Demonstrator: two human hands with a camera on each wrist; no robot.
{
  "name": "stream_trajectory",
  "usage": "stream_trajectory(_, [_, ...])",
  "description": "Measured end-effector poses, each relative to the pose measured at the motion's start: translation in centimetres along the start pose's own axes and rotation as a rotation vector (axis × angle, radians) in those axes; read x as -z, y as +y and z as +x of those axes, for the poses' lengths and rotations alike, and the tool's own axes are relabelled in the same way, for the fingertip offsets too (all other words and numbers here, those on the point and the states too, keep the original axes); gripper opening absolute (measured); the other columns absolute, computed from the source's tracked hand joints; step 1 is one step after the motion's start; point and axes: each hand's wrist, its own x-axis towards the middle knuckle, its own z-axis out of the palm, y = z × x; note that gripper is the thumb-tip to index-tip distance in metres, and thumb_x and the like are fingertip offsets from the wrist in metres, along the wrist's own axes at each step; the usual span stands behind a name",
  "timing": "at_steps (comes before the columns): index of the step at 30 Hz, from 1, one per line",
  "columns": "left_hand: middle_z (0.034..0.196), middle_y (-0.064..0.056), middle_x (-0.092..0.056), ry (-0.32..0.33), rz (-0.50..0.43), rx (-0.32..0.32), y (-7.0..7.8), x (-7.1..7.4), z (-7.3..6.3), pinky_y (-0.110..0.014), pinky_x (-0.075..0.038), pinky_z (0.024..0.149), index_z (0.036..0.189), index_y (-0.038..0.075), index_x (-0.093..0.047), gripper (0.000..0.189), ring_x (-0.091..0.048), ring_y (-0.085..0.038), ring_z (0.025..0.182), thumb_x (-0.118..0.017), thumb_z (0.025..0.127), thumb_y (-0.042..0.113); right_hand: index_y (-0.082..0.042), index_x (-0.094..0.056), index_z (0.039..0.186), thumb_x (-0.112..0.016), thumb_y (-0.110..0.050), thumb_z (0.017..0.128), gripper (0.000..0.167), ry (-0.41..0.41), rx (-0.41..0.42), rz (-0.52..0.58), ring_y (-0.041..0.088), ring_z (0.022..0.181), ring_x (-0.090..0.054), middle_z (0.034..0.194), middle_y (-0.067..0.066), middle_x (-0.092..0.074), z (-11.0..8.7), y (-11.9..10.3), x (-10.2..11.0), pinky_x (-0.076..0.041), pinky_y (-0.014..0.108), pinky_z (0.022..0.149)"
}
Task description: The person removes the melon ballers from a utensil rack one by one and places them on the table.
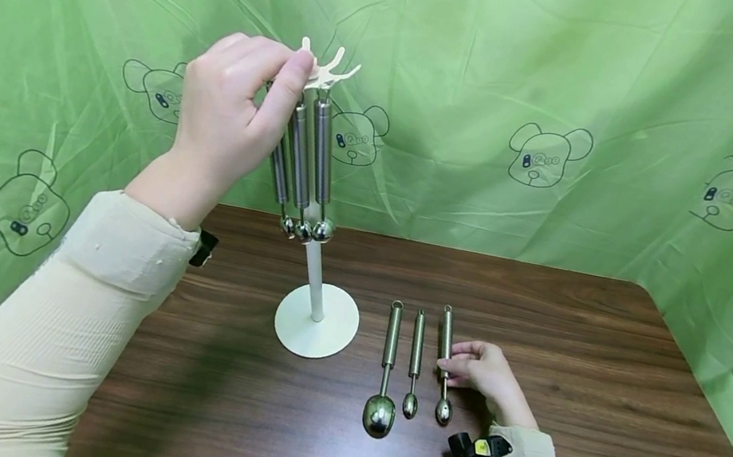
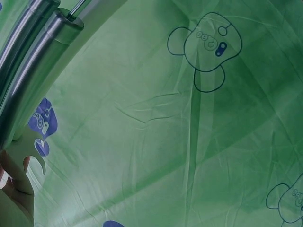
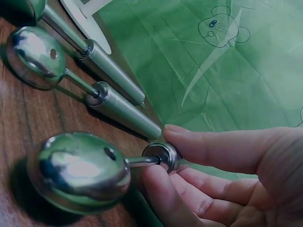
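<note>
High on the left, my left hand (image 1: 237, 100) pinches the pale hooked top (image 1: 328, 78) of a white stand between thumb and fingers. Several metal melon ballers (image 1: 322, 152) hang from its hooks, bowls downward, partly behind the hand. At the lower right, my right hand (image 1: 486, 374) pinches the handle of a melon baller (image 1: 443, 411) between thumb and fingers. Its rounded bowl (image 3: 80, 172) with a small hole shows large in the right wrist view. To its left lie a smaller melon baller (image 1: 409, 405) and one with a larger bowl (image 1: 378, 415).
The stand's round white base (image 1: 292, 323) rests on a dark wooden table (image 1: 605, 366). Behind it hangs a green sheet (image 1: 471, 36) printed with bear heads. Black wrist cameras are strapped to both cuffs.
</note>
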Motion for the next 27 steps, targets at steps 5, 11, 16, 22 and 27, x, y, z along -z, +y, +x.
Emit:
stream_trajectory(5, [0.084,-0.015,-0.075,0.007,-0.005,0.003,0.10,0.02,0.00,-0.038,-0.041,0.068,0.082,-0.002,-0.073,0.040,-0.062,-0.031,0.072,-0.050,0.100,0.025,0.022,-0.046,0.122,-0.070,0.003,0.084,0.049,0.012,-0.019,-0.034,0.010,0.066,-0.066,0.082,0.005,-0.067,-0.06,0.05,-0.25,-0.058,0.025,0.062])
stream_trajectory(11, [0.084,-0.015,-0.075,0.009,-0.004,0.004,0.11,0.02,0.01,-0.038,-0.042,0.068,0.082,-0.002,-0.072,0.039,-0.062,-0.031,0.073,-0.050,0.100,0.025,0.021,-0.050,0.119,-0.071,0.002,0.084,0.045,0.066,-0.024,-0.090,0.010,0.063,-0.066,0.079,0.004,-0.071,-0.04,-0.01,-0.56,-0.058,0.025,0.060])
stream_trajectory(16, [0.085,-0.014,-0.075,0.009,-0.002,0.007,0.11,0.04,-0.02,-0.040,-0.043,0.069,0.082,-0.002,-0.073,0.039,-0.063,-0.031,0.074,-0.050,0.100,0.024,0.018,-0.054,0.119,-0.074,0.000,0.083,0.045,0.115,-0.043,-0.129,0.010,0.060,-0.066,0.081,0.007,-0.071,-0.08,-0.06,-0.78,-0.058,0.026,0.060])
stream_trajectory(22, [0.085,-0.014,-0.075,0.008,-0.001,0.011,0.14,0.04,-0.03,-0.040,-0.043,0.070,0.083,-0.001,-0.073,0.038,-0.063,-0.031,0.075,-0.050,0.100,0.024,0.013,-0.058,0.116,-0.077,-0.005,0.081,0.044,0.153,-0.066,-0.182,0.011,0.058,-0.067,0.087,0.013,-0.070,-0.11,-0.03,-0.97,-0.058,0.028,0.060])
stream_trajectory(27, [0.086,-0.013,-0.076,0.022,-0.014,0.039,0.36,-0.03,-0.03,-0.041,-0.043,0.071,0.083,0.000,-0.074,0.036,-0.062,-0.031,0.075,-0.052,0.099,0.024,0.013,-0.055,0.119,-0.078,-0.004,0.080,0.048,0.151,-0.091,-0.174,0.010,0.057,-0.066,0.086,0.008,-0.065,0.04,0.09,-0.99,-0.058,0.027,0.057])
